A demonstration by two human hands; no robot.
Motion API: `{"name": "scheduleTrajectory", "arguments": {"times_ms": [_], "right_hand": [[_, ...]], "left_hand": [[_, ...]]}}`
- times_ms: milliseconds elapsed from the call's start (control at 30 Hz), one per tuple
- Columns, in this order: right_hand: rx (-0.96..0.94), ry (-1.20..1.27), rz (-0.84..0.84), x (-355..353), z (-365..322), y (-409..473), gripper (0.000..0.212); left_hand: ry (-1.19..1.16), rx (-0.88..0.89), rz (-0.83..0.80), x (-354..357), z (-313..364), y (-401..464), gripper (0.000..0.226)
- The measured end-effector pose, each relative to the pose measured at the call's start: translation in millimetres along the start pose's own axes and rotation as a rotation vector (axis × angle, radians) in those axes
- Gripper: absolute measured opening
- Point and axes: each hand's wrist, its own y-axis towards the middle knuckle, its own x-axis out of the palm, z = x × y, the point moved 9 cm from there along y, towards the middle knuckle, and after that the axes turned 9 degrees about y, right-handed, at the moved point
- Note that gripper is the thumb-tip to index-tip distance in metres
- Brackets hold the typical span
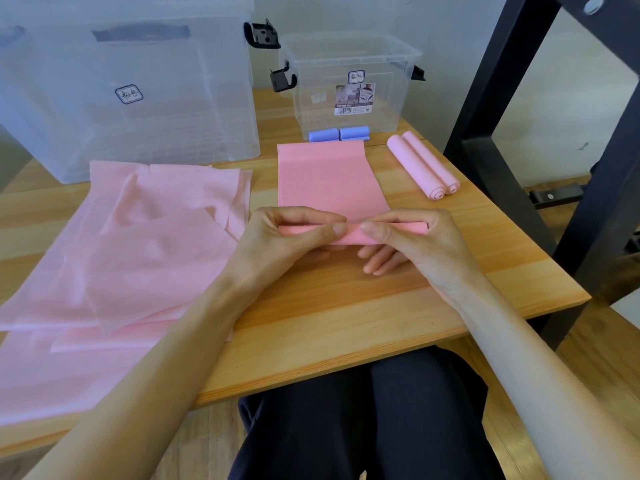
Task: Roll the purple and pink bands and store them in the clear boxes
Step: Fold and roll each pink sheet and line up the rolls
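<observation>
Soft, even daylight fills the scene, casting faint shadows under the hands on the bench [311, 323], with wide-angle bending at the edges and slight softness throughout.

We count two clear boxes: a large one [138, 98] at the back left and a small one [349, 84] at the back centre. We count two purple rolls [323, 135] [354, 132], two finished pink rolls [414, 168] [433, 162], and one pink band [329, 178] partly rolled. We note one heap of loose pink bands [138, 244]; we cannot tell their number. We count two hands, left [287, 237] and right [408, 240], and one wooden table [346, 306].
</observation>
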Motion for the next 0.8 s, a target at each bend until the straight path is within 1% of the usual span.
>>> {"name": "scheduleTrajectory", "arguments": {"times_ms": [100, 167, 233, 300, 400, 567, 700, 800], "right_hand": [[-0.004, 0.012, -0.028, 3, -1, 1, 0.030], [-0.015, 0.008, -0.042, 4, -2, 1, 0.034], [-0.029, 0.002, -0.040, 4, -2, 1, 0.027], [-0.019, 0.000, -0.023, 1, -1, 0, 0.021], [0.003, -0.003, -0.014, 1, 0, -1, 0.023], [-0.019, 0.007, -0.023, 2, -3, 0, 0.027], [-0.020, 0.008, 0.000, 0, -3, -1, 0.020], [0.000, 0.004, 0.017, -2, 0, -1, 0.023]], "left_hand": [[-0.013, -0.032, -0.007, 0, -4, 1, 0.012], [-0.032, -0.054, -0.008, 0, -6, 1, 0.013], [-0.038, -0.045, -0.017, 1, -4, 0, 0.015], [0.005, 0.003, -0.013, 0, 1, -1, 0.017], [0.051, 0.056, -0.009, 0, 6, -2, 0.021], [-0.012, 0.009, 0.005, -1, 0, 0, 0.016], [-0.025, -0.009, 0.003, 0, -2, 1, 0.022], [-0.015, -0.006, 0.007, -1, -2, 1, 0.019]]}}
